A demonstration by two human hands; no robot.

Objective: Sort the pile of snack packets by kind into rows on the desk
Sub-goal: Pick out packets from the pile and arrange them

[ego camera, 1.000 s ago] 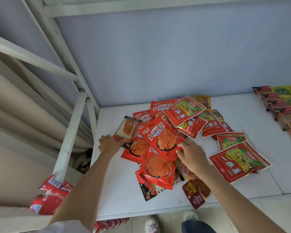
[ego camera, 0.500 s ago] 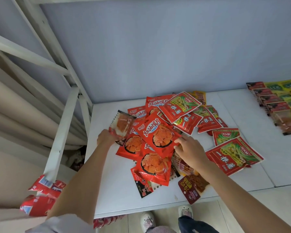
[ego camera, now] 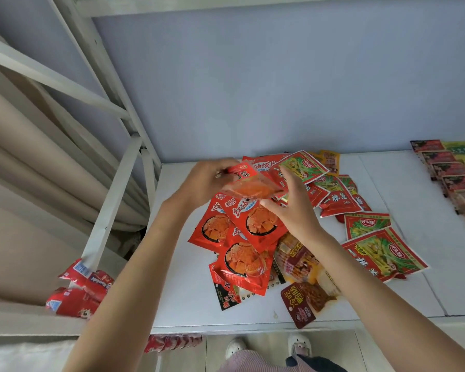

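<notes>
I'm holding a small red packet [ego camera: 253, 187] w/ a clear window of orange snack up over the pile of red, green & yellow foil packets [ego camera: 255, 237] on the white desk [ego camera: 177, 304]. L grip [ego camera: 208, 181] is pinching its left end. R grip [ego camera: 293, 210] is touching its right end, thumb under; can't tell if it's clamped. Sorted rows of packets [ego camera: 451, 178] are lying at the desk's far right.

A white metal frame [ego camera: 110, 205] stood left of a pale blue wall [ego camera: 279, 89]; white shoes [ego camera: 235, 347] rested on the floor [ego camera: 266, 343] below.
</notes>
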